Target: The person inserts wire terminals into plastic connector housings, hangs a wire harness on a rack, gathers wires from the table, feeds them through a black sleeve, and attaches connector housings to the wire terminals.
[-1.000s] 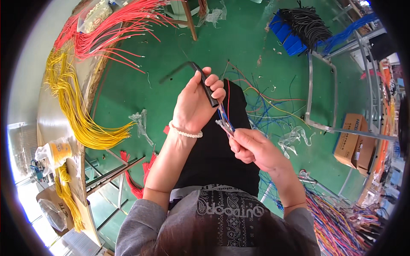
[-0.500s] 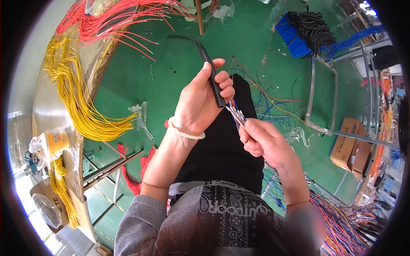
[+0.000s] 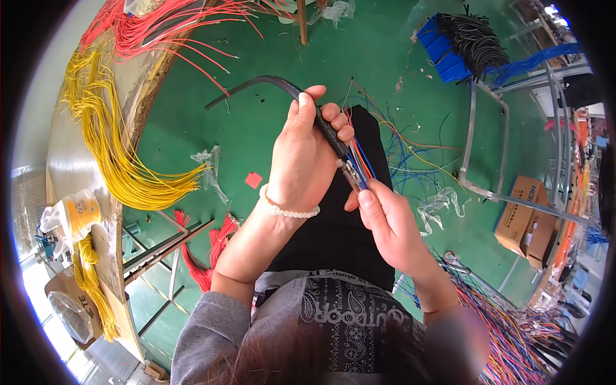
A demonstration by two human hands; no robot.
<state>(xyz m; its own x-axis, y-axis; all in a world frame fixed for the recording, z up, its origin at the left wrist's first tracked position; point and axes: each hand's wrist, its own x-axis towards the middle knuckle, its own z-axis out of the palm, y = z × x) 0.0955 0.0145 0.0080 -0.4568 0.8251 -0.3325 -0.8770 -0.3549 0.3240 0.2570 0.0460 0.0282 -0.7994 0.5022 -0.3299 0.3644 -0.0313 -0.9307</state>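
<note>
The black tube [image 3: 282, 85] is held in front of the person, over the lap; its far part arches over to the left and its near end slants down to the right. At that near end sits a wire bundle [image 3: 355, 172] with blue and reddish strands and silvery tips; whether the strands run inside the tube cannot be told.

The left hand [image 3: 303, 141] is curled around the tube, thumb along one side and fingers folded over the other, leaving no open gap. The right hand [image 3: 390, 223], just below the tube's near end, is narrowed to a pinch, thumb and fingers closed on the wire bundle. A pale beaded bracelet [image 3: 289, 210] rings the left wrist.

Left of the tube, well apart, yellow wires [image 3: 131, 167] hang over the bench [image 3: 136, 86]; red wires [image 3: 154, 31] lie farther up on the same side. Right of the tube, loose strands lie on the green floor [image 3: 366, 48]. Farther right stand a blue bin [image 3: 443, 56] topped with black lengths and a cardboard carton [image 3: 523, 221].
</note>
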